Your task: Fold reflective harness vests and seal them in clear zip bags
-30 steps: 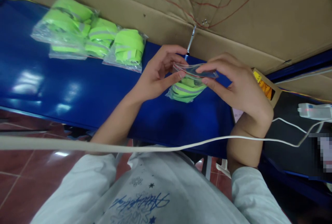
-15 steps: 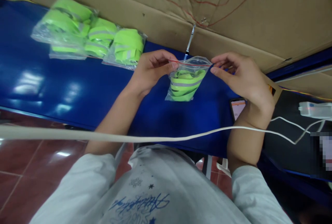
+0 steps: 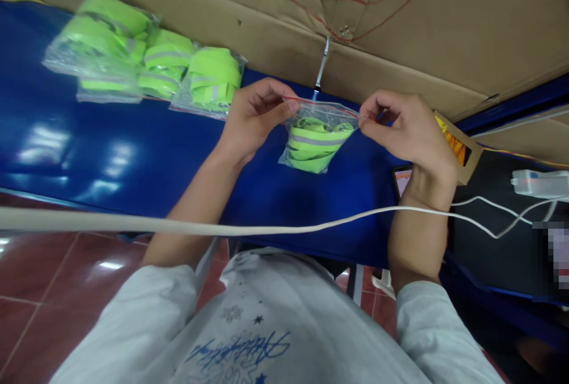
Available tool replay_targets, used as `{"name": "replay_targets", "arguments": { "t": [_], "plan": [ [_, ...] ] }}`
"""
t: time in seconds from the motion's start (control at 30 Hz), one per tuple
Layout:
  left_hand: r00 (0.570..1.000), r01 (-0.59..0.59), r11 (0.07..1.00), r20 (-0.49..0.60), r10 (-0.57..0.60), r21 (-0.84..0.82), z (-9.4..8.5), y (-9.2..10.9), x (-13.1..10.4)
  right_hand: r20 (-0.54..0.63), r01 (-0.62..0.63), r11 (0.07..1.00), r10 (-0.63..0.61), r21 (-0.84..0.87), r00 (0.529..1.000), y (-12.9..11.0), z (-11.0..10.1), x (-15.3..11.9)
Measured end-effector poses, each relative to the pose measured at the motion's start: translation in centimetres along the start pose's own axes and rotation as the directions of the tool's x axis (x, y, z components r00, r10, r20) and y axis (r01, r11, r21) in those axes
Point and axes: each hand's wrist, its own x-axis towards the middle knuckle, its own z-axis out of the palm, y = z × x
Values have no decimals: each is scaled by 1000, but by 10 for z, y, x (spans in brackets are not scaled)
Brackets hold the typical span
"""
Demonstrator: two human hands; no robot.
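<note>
One clear bag (image 3: pixel 311 147), red seal (image 3: pixel 338 108) running crosswise; left hand (image 3: pixel 255 114) pinches left top corner, right hand (image 3: pixel 409 129) pinches right top corner.

Neon Green on Deep Blue

At the centre, a clear bag (image 3: pixel 326 108) with a red line along its top edge shows a neon yellow-green band (image 3: pixel 311 150) striped in grey. The bundles (image 3: pixel 216 79) at upper left repeat that green and grey. The counter (image 3: pixel 178 162) is glossy blue, the cardboard (image 3: pixel 422 34) above it tan, crossed by red wires (image 3: pixel 364 2). The shirt (image 3: pixel 302 313) is pale grey, with blue script, stars and grey snowflakes; the floor tiles (image 3: pixel 98 295) are brownish red with pale lines.
</note>
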Motion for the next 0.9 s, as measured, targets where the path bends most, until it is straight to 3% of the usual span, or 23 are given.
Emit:
{"name": "replay_targets", "arguments": {
  "t": [0.13, 0.33, 0.53, 0.9],
  "plan": [
    [999, -19, 999, 40, 20, -36, 6, 1, -2, 12, -5, 1000, 5, 27, 1000, 5, 3, 2],
    [992, 76, 995, 101, -70, -57, 3, 1, -2, 38, 3, 994, -7, 108, 999, 10, 6, 4],
    [988, 40, 997, 155, -30, -62, 1, -7, -1, 57, 38, 996, -43, 87, 997, 4, 6, 4],
    [995, 29, 999, 97, -26, -30, 4, -6, -3, 88, -29, 990, 18, 136, 996, 18, 2, 1]
  ]
}}
